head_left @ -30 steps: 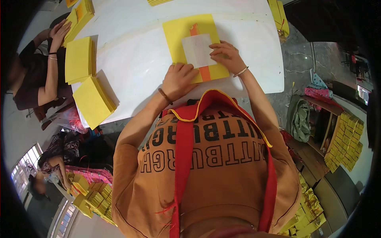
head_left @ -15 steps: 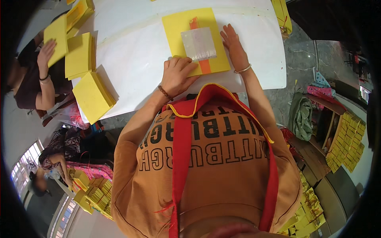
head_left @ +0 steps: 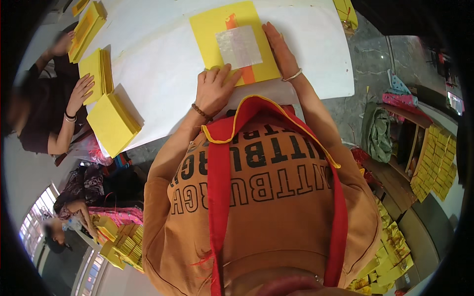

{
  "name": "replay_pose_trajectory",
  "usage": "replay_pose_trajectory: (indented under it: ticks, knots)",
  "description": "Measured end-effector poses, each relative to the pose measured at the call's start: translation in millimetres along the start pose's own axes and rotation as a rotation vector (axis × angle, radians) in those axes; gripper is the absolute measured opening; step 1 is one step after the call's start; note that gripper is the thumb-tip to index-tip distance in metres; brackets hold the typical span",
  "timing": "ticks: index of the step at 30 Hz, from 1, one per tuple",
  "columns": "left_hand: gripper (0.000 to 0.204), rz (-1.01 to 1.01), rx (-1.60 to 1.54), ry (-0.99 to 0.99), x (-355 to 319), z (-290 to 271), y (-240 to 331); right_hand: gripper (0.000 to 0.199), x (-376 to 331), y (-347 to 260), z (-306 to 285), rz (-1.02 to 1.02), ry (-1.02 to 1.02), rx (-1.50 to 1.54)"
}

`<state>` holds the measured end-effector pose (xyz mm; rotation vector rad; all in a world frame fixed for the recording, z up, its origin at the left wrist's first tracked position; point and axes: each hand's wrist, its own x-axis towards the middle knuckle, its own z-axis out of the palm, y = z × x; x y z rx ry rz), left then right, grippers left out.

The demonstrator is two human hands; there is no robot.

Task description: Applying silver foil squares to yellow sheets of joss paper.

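A yellow paper sheet [head_left: 212, 29] lies on the white table [head_left: 163, 64] in front of me, with an orange stripe [head_left: 247, 74] down its middle and a silvery foil square [head_left: 239, 47] on top. My left hand [head_left: 213, 91] rests at the sheet's near edge, fingers touching the paper just below the foil. Flat along the sheet's right side lies my right hand [head_left: 279, 47], fingers stretched out and pressing on the paper. Neither hand grips anything.
Stacks of yellow paper [head_left: 113, 123] sit at the table's left, where another person's hand [head_left: 81, 91] touches a stack [head_left: 96, 69]. More yellow bundles fill shelves [head_left: 434, 158] at right and the floor at lower left [head_left: 118, 241]. Another person sits lower left.
My right hand slid from the sheet's near edge up along its right side and flattened. The foil square now lies flat on the sheet. The other person's hand shifted among the stacks.
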<state>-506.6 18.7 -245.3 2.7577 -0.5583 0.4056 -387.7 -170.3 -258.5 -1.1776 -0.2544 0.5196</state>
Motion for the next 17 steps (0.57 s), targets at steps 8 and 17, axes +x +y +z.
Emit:
replay_pose_trajectory:
  ticks: [8, 17]
  knots:
    - [0.04, -0.037, 0.124, 0.012, -2, 0, 0, 0.059, -1, 0, -2, -0.047, -0.006, -0.094]
    - [0.042, 0.0, 0.117, 0.012, -3, 1, 3, 0.059, 3, 13, -9, -0.034, -0.025, -0.046]
